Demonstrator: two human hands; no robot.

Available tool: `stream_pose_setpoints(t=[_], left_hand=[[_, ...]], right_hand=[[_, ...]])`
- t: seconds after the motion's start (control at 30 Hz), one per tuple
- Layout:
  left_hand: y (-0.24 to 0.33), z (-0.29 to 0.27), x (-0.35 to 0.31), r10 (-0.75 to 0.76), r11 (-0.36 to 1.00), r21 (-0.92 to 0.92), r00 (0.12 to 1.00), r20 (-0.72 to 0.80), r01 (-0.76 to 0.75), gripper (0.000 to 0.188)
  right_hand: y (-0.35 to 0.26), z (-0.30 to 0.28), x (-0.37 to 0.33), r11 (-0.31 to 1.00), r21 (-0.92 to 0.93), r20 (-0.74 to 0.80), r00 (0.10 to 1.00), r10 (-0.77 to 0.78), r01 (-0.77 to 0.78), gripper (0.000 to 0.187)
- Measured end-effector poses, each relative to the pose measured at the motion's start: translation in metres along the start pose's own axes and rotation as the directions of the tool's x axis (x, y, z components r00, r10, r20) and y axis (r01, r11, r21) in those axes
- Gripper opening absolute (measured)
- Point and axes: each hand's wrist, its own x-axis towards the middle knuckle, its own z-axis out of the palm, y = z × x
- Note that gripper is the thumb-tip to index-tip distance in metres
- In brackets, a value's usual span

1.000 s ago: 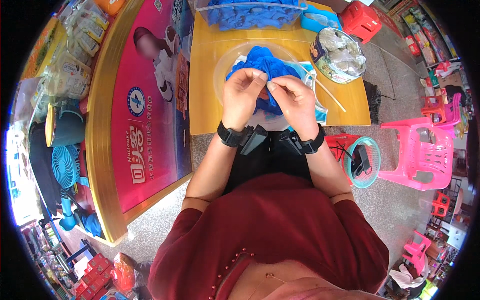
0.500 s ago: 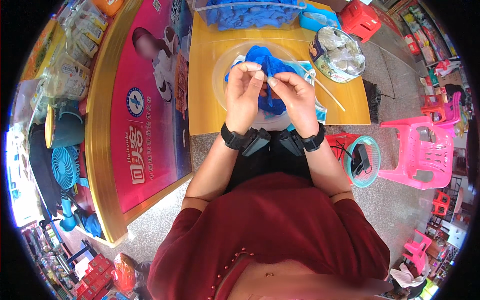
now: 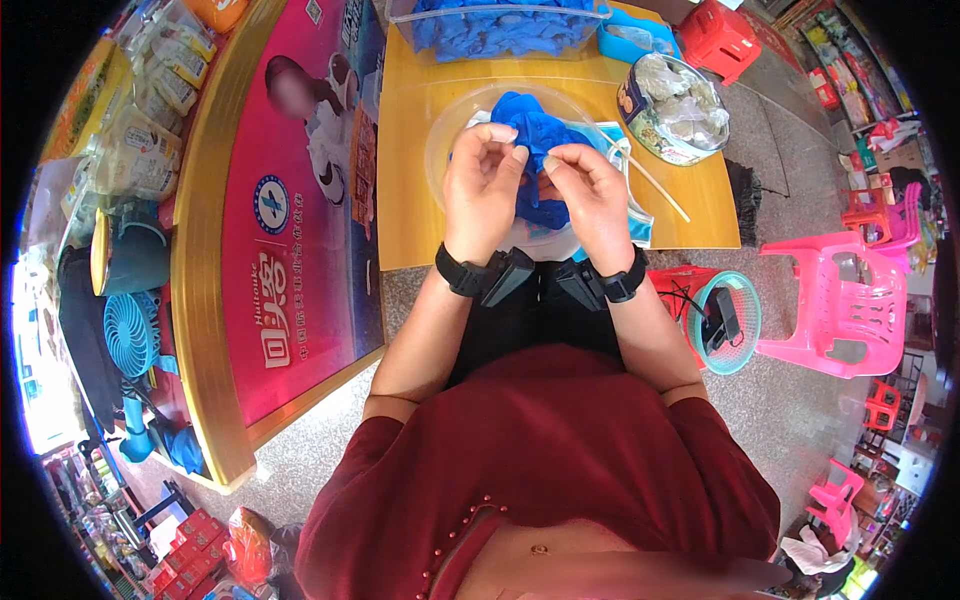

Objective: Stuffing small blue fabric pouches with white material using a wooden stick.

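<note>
A crumpled piece of thin blue cloth-like material (image 3: 540, 127) is gathered over a clear round plastic basin (image 3: 440, 150) on the yellow table. My left hand (image 3: 482, 195) pinches the material's left side between thumb and fingertips. Opposite it, my right hand (image 3: 592, 200) pinches the right side, with a small gap between the two thumbs. Part of the material hangs down between my palms. What exactly lies under my fingertips is too small to make out. Light-blue and white pieces (image 3: 640, 228) lie beside and under the basin.
A clear box of blue pieces (image 3: 500, 30) stands at the table's far edge, next to a blue tray (image 3: 635, 38). At right is a tub of plastic-wrapped lumps (image 3: 675, 105); a thin stick (image 3: 655, 185) lies nearer. A pink chair (image 3: 840, 305) and a teal basket (image 3: 740, 345) stand right.
My hands have moved slightly apart. The narrow blue fold held up between them has opened out and sunk lower.
</note>
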Motion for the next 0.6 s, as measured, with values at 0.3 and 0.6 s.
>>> stream_pose_setpoints(t=[0.3,0.6], left_hand=[[0.000,0.000,0.000,-0.007,1.000,0.001,0.993,0.117,0.007,0.024],[-0.009,-0.006,0.004,0.015,0.997,0.075,1.000,-0.004,-0.014,0.022]], right_hand=[[0.006,-0.003,0.005,0.979,-0.182,0.066,0.995,-0.079,0.090,0.016],[0.003,-0.001,0.002,0.978,-0.186,0.087,0.993,-0.084,0.099,0.013]])
